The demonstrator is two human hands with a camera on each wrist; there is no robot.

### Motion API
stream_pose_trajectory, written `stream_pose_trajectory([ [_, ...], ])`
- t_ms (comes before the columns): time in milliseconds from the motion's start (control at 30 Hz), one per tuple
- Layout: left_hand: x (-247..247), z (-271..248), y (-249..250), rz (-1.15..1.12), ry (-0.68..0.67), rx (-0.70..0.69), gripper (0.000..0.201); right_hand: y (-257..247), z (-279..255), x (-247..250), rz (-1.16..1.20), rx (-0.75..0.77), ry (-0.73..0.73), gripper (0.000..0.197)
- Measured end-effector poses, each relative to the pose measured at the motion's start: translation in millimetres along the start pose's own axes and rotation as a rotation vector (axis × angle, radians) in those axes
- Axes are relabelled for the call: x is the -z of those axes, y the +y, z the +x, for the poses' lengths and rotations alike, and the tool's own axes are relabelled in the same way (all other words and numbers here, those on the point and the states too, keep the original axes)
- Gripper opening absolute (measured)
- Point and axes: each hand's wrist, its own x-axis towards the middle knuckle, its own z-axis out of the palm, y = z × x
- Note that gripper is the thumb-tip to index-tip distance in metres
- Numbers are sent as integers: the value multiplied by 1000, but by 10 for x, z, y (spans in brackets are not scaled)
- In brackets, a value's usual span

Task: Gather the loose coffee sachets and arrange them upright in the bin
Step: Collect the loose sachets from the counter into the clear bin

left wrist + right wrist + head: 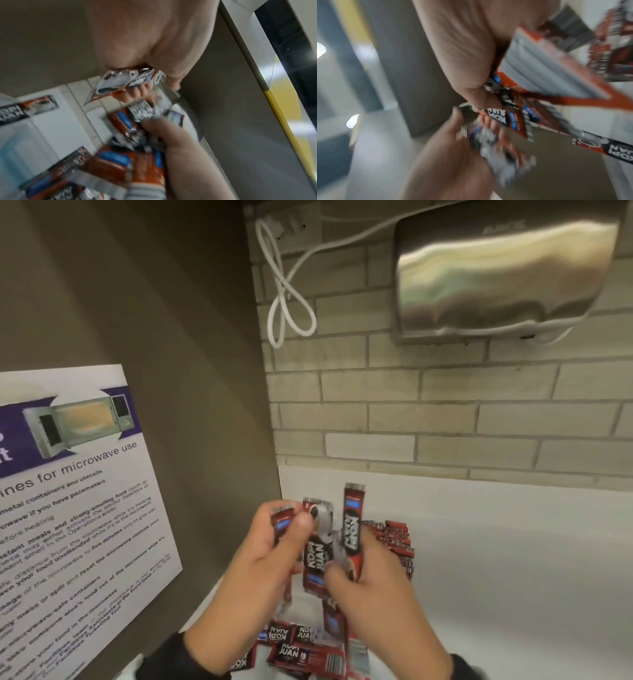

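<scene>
Two hands gripping glossy red-and-black coffee sachets above a white counter [496, 559].
Left hand [270, 563] curled, thumb pinching flat foil sticks [317, 556]; right hand [373, 587] curled round more. Behind the hands, upright packed sachets [397, 542]; below, loose ones [305, 655] lying flat.

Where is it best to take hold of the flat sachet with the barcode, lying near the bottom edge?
Probably one short end, coming from above. The barcode sachet lies flat on the counter among other loose sachets, so its long sides are crowded, and a thin flat pack gives little to pinch except an edge. Both the left hand and right hand hold sachets now.
</scene>
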Motion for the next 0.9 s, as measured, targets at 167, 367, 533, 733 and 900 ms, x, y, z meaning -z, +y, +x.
stream_pose_trajectory([
  [167, -148, -43, 8, -8, -48, -34, 33, -42, -25, -136, 8, 64, -97, 34],
  [367, -64, -69, 12, -235, 60, 89, 38, -60, -21, -30, 230, 19, -124, 29],
  [533, -81, -182, 25, -366, -136, 175, 56, -48, -6, -43, 267, 16, -9, 25],
  [733, -84, -189, -7, -535, -184, 215, 48, -5, 12, -101, 189, 99, 58, 20],
  [900, -27, -156, 47, -625, -68, 214, 22, -9, -1, -79, 144, 118, -131, 40],
])
